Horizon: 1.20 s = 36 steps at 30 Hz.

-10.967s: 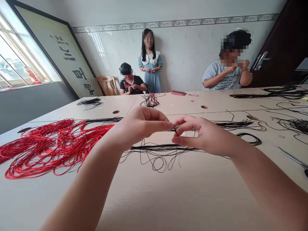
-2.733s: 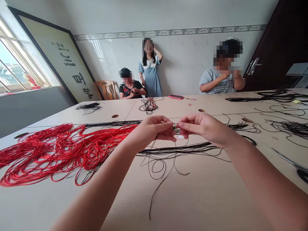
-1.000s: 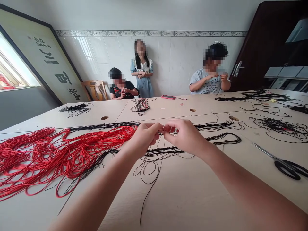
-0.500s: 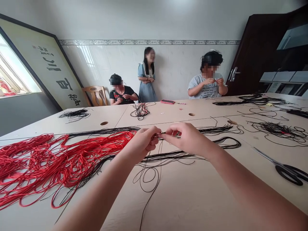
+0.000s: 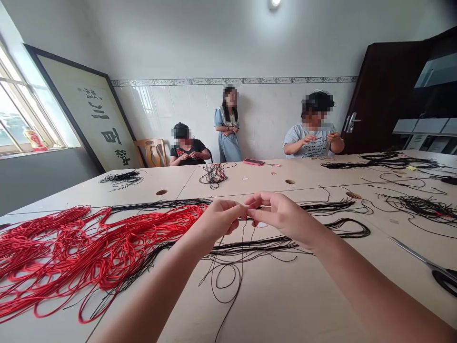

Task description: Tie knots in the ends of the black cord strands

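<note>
Since the work sits right at the fingertips, the left hand (image 5: 217, 220) is closed to a tight pinch and the right hand (image 5: 282, 221) curves toward it, thumb and forefinger nearly meeting, the two sets of fingertips almost touching above the table (image 5: 307, 305). A fine black cord (image 5: 243, 259) seems to come from the left pinch and drops toward the person, its long axis falling nearly straight down before it loops loosely over the tabletop; exactly what the left fingers grip is too small to tell, and whether the right hand has hold of anything cannot be told either. Holding so close together probably keeps the working length short and steady. Behind the fingertips, a long black cord bundle (image 5: 160, 205) runs left to right across the table, and a second one (image 5: 253, 247) lies parallel beneath the wrists, an arrangement that seems meant to keep the lengths from snarling. A small white scrap (image 5: 262, 225) lies just below the right fingers. To the left spreads a large heap of red cord (image 5: 71, 257), near the left forearm, while black-handled scissors (image 5: 444, 281) lie well to the right, their blades pointing back toward the hands. Across the table, a seated person in a grey T-shirt (image 5: 309, 146) holds both hands raised before the chest.
</note>
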Each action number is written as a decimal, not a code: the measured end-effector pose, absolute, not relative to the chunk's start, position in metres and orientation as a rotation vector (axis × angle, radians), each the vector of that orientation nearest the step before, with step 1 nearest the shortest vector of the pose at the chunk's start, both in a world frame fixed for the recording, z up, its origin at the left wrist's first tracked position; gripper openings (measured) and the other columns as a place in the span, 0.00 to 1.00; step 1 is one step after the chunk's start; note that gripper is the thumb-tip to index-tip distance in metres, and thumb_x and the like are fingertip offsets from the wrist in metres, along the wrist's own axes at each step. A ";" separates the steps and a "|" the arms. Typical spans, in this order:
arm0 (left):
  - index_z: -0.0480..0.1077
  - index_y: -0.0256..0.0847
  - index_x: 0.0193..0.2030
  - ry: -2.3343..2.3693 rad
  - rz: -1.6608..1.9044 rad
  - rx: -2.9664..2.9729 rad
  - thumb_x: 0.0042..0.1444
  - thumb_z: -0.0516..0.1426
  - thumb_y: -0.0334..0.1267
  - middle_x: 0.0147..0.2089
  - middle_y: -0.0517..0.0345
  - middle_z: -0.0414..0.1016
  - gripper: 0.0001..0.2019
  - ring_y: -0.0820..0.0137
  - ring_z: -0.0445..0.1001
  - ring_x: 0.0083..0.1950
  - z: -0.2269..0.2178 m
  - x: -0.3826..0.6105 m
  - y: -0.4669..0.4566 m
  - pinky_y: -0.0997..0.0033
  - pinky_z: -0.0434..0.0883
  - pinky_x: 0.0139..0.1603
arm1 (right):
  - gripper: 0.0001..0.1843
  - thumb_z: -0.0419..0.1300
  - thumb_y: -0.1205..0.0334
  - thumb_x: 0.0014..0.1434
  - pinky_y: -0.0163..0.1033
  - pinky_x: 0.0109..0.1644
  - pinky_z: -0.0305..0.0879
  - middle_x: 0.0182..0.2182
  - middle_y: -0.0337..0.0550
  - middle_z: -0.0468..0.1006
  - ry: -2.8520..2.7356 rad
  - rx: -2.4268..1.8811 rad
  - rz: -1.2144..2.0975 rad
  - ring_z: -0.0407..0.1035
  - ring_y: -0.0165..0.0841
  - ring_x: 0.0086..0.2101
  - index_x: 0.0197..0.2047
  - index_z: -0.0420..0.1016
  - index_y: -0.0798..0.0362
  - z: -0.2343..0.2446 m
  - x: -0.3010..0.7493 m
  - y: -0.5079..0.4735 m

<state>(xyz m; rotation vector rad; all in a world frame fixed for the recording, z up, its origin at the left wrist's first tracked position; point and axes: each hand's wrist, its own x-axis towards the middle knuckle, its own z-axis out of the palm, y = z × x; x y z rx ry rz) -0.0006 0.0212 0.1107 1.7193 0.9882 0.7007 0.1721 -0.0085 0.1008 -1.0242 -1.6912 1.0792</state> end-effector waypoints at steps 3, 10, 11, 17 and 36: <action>0.65 0.36 0.24 0.981 0.710 1.716 0.53 0.52 0.40 0.21 0.64 0.53 0.11 0.77 0.49 0.23 0.111 -0.001 0.021 0.74 0.46 0.23 | 0.17 0.60 0.51 0.55 0.42 0.47 0.63 0.39 0.44 0.73 -1.689 -1.026 1.096 0.69 0.33 0.40 0.44 0.69 0.53 0.098 0.173 -0.006; 0.66 0.38 0.27 1.009 0.652 1.774 0.54 0.52 0.45 0.21 0.64 0.54 0.13 0.76 0.49 0.24 0.109 -0.008 0.025 0.71 0.46 0.24 | 0.19 0.63 0.53 0.52 0.44 0.48 0.64 0.37 0.43 0.75 -1.646 -1.062 1.133 0.70 0.36 0.42 0.46 0.67 0.50 0.095 0.174 -0.003; 0.67 0.38 0.28 1.015 0.641 1.792 0.54 0.52 0.46 0.21 0.64 0.54 0.13 0.76 0.49 0.24 0.109 -0.008 0.025 0.71 0.46 0.25 | 0.18 0.63 0.54 0.53 0.44 0.48 0.63 0.36 0.43 0.75 -1.645 -1.063 1.133 0.70 0.35 0.41 0.46 0.67 0.50 0.095 0.173 -0.003; 0.70 0.39 0.29 1.039 0.546 1.870 0.54 0.52 0.45 0.23 0.63 0.56 0.12 0.77 0.50 0.24 0.115 -0.008 0.020 0.71 0.47 0.25 | 0.11 0.59 0.58 0.56 0.39 0.41 0.64 0.33 0.40 0.73 -1.675 -1.046 1.187 0.69 0.30 0.34 0.41 0.68 0.52 0.098 0.174 -0.006; 0.67 0.37 0.31 1.006 0.651 1.748 0.54 0.52 0.41 0.26 0.61 0.59 0.09 0.76 0.54 0.28 0.113 -0.010 0.026 0.71 0.53 0.29 | 0.08 0.56 0.60 0.55 0.31 0.28 0.57 0.26 0.37 0.71 -1.814 -1.182 0.731 0.60 0.26 0.26 0.33 0.73 0.54 0.100 0.168 -0.007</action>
